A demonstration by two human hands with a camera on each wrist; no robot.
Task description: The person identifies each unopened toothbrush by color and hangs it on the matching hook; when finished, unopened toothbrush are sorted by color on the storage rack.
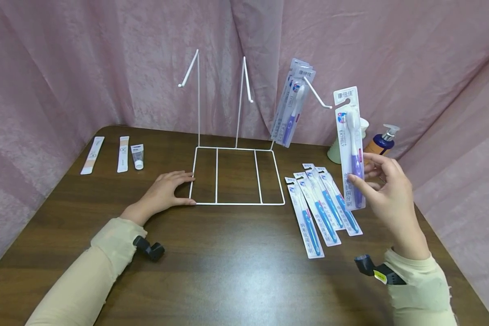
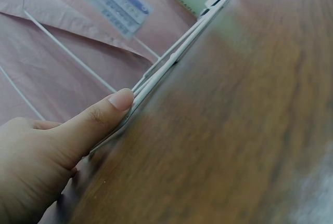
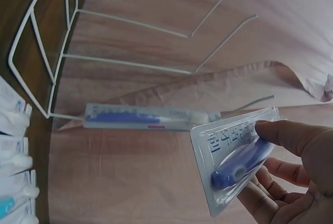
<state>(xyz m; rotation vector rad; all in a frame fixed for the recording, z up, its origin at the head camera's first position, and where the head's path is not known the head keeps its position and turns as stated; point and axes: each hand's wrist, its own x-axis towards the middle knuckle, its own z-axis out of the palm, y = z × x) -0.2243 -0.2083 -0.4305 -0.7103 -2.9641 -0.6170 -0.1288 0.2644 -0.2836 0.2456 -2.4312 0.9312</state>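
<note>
My right hand (image 1: 389, 192) pinches a packaged purple toothbrush (image 1: 352, 149) low on its card, thumb in front and fingers behind. The pack is upright, its hook slot at the top, just right of the tip of the rack's right hook (image 1: 318, 93). On that hook hang several more purple toothbrush packs (image 1: 294, 106). At the left side of the white wire rack (image 1: 240, 204), my left hand (image 1: 160, 192) rests on the base. Its fingers touch the side wire and its straight thumb (image 2: 106, 110) presses the front corner.
Several packaged blue toothbrushes (image 1: 309, 222) lie fanned out right of the rack. Behind the raised pack stand a green bottle (image 1: 334, 151) and an orange pump bottle (image 1: 379, 144). At the back left lie two slim sachets (image 1: 123, 154) and a small tube (image 1: 137, 156). Pink curtains (image 1: 155, 68) surround the table.
</note>
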